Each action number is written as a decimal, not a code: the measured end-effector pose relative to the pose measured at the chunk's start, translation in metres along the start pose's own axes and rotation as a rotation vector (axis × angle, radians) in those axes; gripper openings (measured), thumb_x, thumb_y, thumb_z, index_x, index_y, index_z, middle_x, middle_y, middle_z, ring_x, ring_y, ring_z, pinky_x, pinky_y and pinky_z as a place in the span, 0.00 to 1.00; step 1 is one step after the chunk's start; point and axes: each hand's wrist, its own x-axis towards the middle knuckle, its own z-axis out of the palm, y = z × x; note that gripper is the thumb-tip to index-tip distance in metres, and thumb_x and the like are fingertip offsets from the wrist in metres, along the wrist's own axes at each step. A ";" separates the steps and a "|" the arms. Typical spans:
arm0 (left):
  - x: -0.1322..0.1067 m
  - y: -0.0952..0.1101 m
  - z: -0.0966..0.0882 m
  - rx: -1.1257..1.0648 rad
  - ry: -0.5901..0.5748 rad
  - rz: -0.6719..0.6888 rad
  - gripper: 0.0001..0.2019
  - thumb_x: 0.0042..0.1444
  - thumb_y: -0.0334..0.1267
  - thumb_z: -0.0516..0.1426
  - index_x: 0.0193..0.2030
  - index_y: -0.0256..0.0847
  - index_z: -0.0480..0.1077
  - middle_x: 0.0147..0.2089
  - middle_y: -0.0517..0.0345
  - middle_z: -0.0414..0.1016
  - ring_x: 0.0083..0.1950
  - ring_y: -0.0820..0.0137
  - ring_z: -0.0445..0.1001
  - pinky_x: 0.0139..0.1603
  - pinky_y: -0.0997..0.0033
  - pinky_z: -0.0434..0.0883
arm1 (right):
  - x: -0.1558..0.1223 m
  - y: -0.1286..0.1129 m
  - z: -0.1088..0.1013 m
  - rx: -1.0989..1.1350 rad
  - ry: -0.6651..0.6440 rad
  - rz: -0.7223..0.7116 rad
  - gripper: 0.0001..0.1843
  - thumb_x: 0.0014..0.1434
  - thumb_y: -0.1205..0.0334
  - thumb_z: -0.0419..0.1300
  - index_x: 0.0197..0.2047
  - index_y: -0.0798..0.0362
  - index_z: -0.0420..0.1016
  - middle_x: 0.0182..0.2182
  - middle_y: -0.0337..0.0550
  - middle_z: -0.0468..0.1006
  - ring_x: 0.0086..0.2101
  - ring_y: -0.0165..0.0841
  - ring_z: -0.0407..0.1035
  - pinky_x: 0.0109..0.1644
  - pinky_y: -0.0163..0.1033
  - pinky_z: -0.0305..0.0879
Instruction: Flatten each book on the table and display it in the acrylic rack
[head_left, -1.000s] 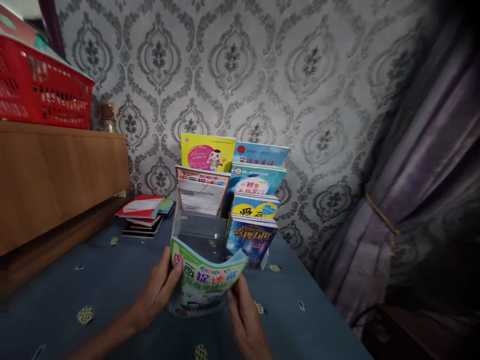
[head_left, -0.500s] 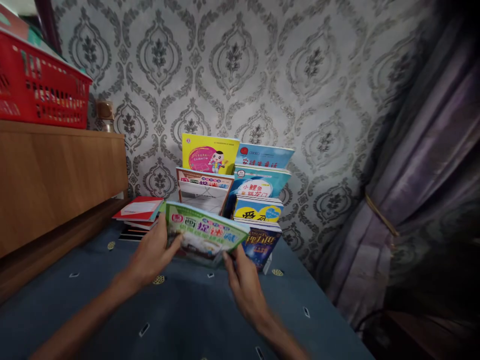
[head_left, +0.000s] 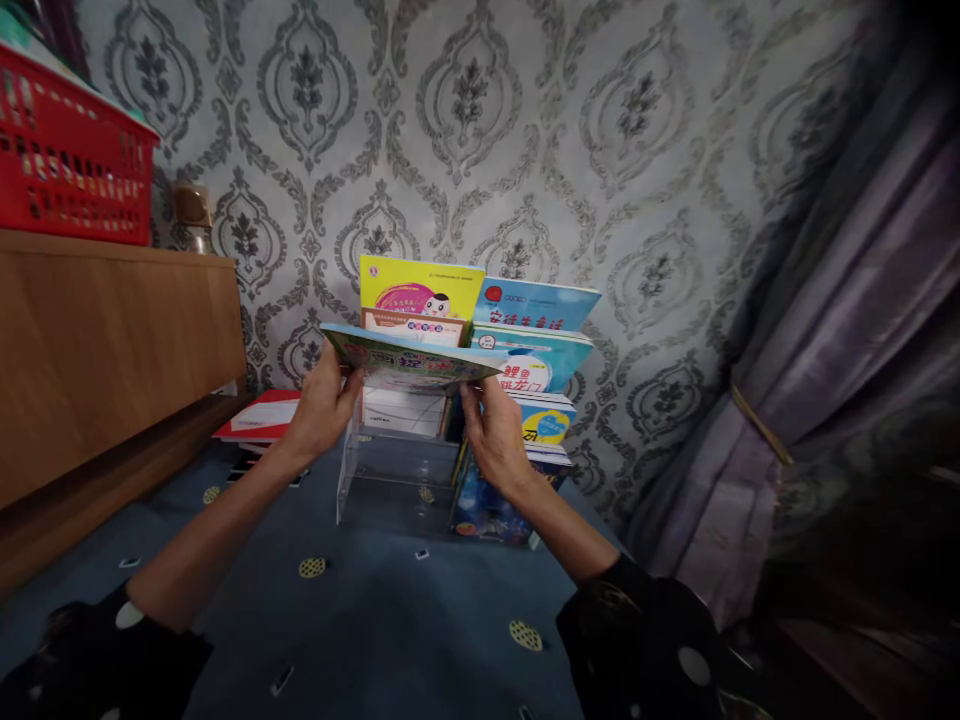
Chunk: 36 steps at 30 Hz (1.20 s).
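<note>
Both my hands hold a thin green picture book (head_left: pixel 411 362), nearly flat and raised above a clear tiered book stand (head_left: pixel 396 470). My left hand (head_left: pixel 324 402) grips its left edge, and my right hand (head_left: pixel 496 427) grips its right edge. The stand's right column carries several books, with a dark blue one (head_left: pixel 480 508) at the front and a light blue one (head_left: pixel 536 305) at the top. Its left column shows a yellow book (head_left: pixel 420 288) at the back and a white-fronted one (head_left: pixel 403 410) under the raised book. The front left slots are see-through and bare.
A stack of books with a red cover (head_left: pixel 255 420) lies left of the stand on the blue patterned surface (head_left: pixel 390 610). A wooden cabinet (head_left: pixel 105 340) with a red basket (head_left: pixel 64 160) stands at left. Patterned wallpaper is behind, purple curtains (head_left: pixel 840 330) at right.
The green book has risen from low in front of the stand to above its left column and tilted flat. Both arms stretched forward with it.
</note>
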 end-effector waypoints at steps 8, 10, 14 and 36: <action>0.007 -0.007 0.008 -0.033 -0.063 -0.030 0.15 0.62 0.38 0.50 0.54 0.37 0.58 0.49 0.45 0.74 0.50 0.58 0.75 0.51 0.56 0.71 | 0.007 0.013 0.003 -0.018 -0.072 0.043 0.07 0.65 0.58 0.47 0.39 0.49 0.62 0.31 0.42 0.72 0.30 0.36 0.65 0.36 0.40 0.59; 0.009 -0.010 0.010 -0.035 -0.081 -0.045 0.14 0.61 0.37 0.51 0.53 0.38 0.58 0.47 0.47 0.74 0.50 0.57 0.75 0.51 0.56 0.72 | 0.009 0.016 0.004 -0.047 -0.096 0.059 0.06 0.64 0.58 0.47 0.38 0.49 0.61 0.29 0.41 0.72 0.29 0.36 0.64 0.35 0.39 0.58; 0.015 -0.020 0.016 -0.011 -0.135 -0.107 0.13 0.59 0.36 0.51 0.50 0.40 0.59 0.41 0.51 0.74 0.46 0.58 0.76 0.47 0.58 0.73 | 0.017 0.022 0.008 -0.138 -0.176 0.096 0.06 0.63 0.59 0.47 0.38 0.50 0.61 0.28 0.43 0.72 0.29 0.37 0.65 0.34 0.40 0.58; 0.010 -0.052 0.040 0.258 -0.185 -0.187 0.07 0.62 0.36 0.47 0.46 0.41 0.59 0.41 0.47 0.74 0.44 0.54 0.77 0.43 0.56 0.73 | 0.034 0.008 0.005 -0.257 -0.234 0.170 0.19 0.61 0.68 0.53 0.55 0.59 0.65 0.38 0.50 0.76 0.36 0.38 0.71 0.41 0.40 0.67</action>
